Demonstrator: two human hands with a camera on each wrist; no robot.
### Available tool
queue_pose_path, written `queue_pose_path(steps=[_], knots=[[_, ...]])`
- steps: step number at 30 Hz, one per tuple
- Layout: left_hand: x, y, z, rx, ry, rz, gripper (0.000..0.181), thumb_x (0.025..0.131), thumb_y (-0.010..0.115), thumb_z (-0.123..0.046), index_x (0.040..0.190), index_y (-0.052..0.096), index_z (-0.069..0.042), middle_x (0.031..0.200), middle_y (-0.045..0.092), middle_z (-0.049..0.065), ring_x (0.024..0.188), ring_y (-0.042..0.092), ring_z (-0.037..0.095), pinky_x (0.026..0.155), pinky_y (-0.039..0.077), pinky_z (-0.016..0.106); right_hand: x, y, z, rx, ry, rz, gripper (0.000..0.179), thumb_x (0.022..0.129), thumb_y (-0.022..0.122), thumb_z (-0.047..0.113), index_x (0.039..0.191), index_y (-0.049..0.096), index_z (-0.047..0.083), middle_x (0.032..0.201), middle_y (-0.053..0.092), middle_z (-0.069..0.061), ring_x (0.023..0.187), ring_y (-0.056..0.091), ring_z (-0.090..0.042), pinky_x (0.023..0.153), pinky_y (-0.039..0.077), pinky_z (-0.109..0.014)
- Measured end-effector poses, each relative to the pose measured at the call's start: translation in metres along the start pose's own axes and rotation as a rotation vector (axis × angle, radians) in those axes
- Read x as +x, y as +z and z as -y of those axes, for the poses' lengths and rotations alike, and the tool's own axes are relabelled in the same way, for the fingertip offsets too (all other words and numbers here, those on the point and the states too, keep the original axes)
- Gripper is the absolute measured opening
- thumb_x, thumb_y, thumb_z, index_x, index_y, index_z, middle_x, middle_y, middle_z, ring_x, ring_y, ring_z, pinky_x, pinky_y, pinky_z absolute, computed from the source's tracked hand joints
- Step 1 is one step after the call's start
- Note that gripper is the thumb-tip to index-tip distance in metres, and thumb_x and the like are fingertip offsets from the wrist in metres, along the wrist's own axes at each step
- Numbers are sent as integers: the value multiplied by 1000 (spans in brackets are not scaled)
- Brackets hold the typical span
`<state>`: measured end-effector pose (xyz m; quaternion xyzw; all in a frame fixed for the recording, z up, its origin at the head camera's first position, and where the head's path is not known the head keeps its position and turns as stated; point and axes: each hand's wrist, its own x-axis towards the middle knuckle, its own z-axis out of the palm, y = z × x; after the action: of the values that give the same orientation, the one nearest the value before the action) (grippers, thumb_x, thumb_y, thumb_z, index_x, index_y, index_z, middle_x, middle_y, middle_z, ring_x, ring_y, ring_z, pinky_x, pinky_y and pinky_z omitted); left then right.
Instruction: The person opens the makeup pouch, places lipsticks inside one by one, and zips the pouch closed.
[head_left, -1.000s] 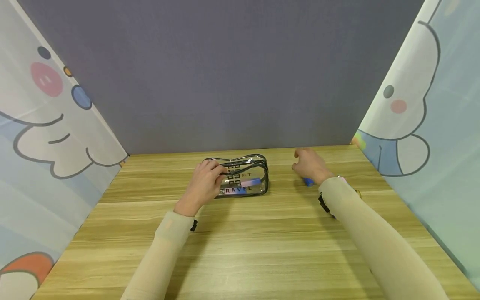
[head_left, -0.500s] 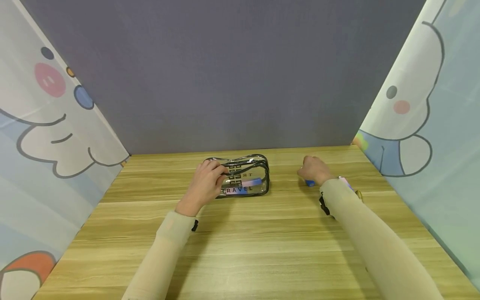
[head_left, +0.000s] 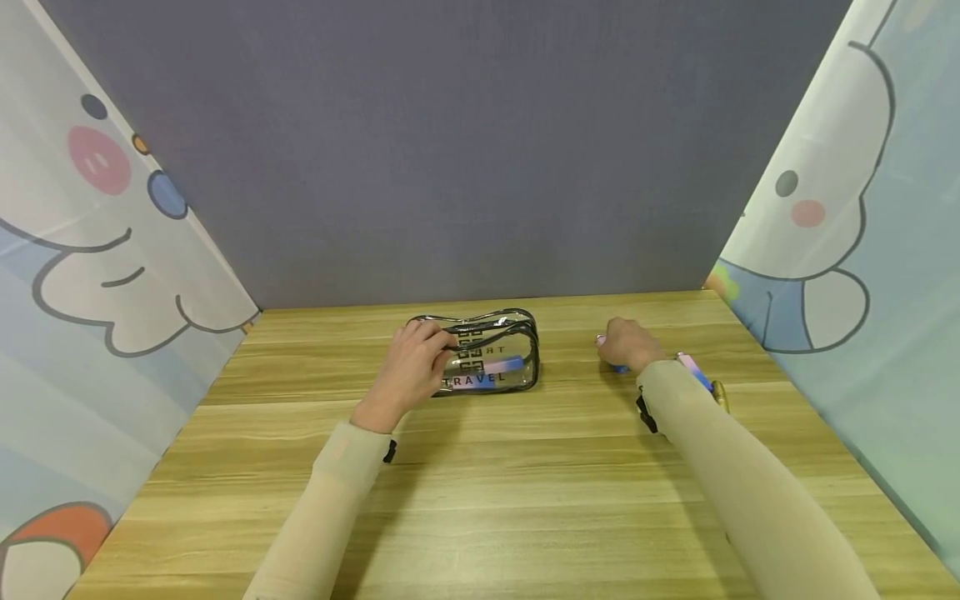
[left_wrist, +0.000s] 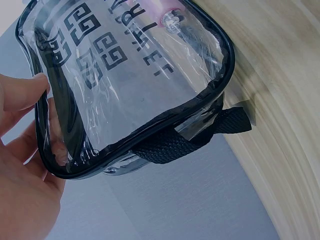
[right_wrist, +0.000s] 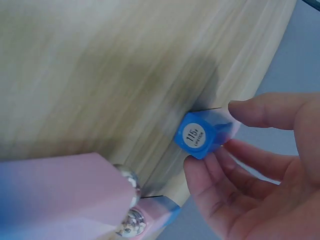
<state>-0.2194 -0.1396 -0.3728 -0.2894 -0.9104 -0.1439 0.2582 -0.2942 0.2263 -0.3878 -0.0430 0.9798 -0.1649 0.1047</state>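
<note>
A clear travel pouch with black piping and printed letters stands on the table, with pink-and-blue tubes seen through its wall. My left hand grips the near left part of its upper rim; in the left wrist view the thumb lies outside the plastic and the fingers are behind it. To the right, my right hand pinches a pink-and-blue lipstick between thumb and fingers. The lipstick's blue end, with a round "115# LIPSTICK" label, faces the right wrist camera. Its far end is hidden by the hand.
Beside the right sleeve lie another pink-and-blue tube and a small gold object. Two similar tubes, a large near one and a smaller one, show in the right wrist view. A grey panel rises behind the table.
My right hand has moved slightly right and down, and its fingers have closed on the lipstick. More of the tube and gold object by the sleeve shows. My left hand stays at the pouch.
</note>
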Motion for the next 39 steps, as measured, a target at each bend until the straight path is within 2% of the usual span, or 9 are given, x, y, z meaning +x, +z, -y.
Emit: queue_pose_path(steps=[3, 7, 11, 16, 21, 26, 33, 39], knots=[[0, 0, 0, 2, 3, -5, 12, 95, 71, -7, 106, 75, -8, 105, 68, 7, 98, 58, 29, 79, 42, 42, 2, 3, -1, -11, -31, -9, 34, 106, 49, 23, 117, 59, -8, 107, 64, -23, 86, 59, -32, 78, 49, -49], [0, 0, 0, 1, 5, -11, 11, 94, 72, -6, 105, 75, -8, 105, 68, 7, 97, 58, 28, 78, 42, 41, 4, 7, -2, -24, -82, -17, 29, 105, 53, 23, 111, 61, -4, 104, 66, -19, 89, 61, -31, 80, 50, -49], [0, 0, 0, 2, 5, -12, 11, 95, 71, -6, 105, 75, -7, 105, 67, 7, 96, 57, 28, 78, 41, 41, 6, 9, -1, -61, -133, -20, 21, 100, 59, 14, 114, 62, -2, 109, 67, -19, 93, 62, -31, 82, 51, -50], [1, 0, 0, 6, 5, -10, 12, 95, 71, -6, 106, 75, -7, 105, 67, 7, 97, 57, 28, 78, 42, 41, 8, 11, -2, -133, -223, -25, 29, 90, 60, 1, 119, 62, 0, 114, 66, -20, 99, 63, -32, 87, 51, -51], [1, 0, 1, 6, 2, -8, 12, 95, 71, -6, 106, 75, -7, 105, 67, 7, 97, 57, 29, 79, 42, 42, 8, 12, -4, -167, -302, -13, 34, 85, 62, -4, 118, 62, 2, 112, 64, -19, 90, 59, -29, 79, 51, -48], [0, 0, 0, 8, -1, -5, 11, 95, 71, -7, 106, 75, -7, 105, 67, 7, 97, 57, 28, 79, 42, 42, 9, 15, -5, -172, -323, -12, 34, 84, 67, -2, 117, 62, 4, 108, 62, -17, 84, 56, -27, 73, 50, -45], [-1, 1, 0, 6, -3, -5, 11, 95, 71, -7, 105, 75, -8, 105, 67, 6, 97, 57, 28, 78, 41, 41, 6, 17, -4, -193, -327, -40, 31, 87, 71, 7, 116, 62, 7, 105, 62, -13, 86, 56, -26, 74, 50, -45], [0, 0, 0, 4, -2, -4, 11, 95, 71, -7, 106, 75, -8, 105, 67, 6, 98, 57, 29, 79, 42, 42, 3, 16, -3, -203, -339, -62, 31, 87, 72, 7, 116, 63, 7, 105, 62, -11, 90, 57, -27, 77, 50, -46]])
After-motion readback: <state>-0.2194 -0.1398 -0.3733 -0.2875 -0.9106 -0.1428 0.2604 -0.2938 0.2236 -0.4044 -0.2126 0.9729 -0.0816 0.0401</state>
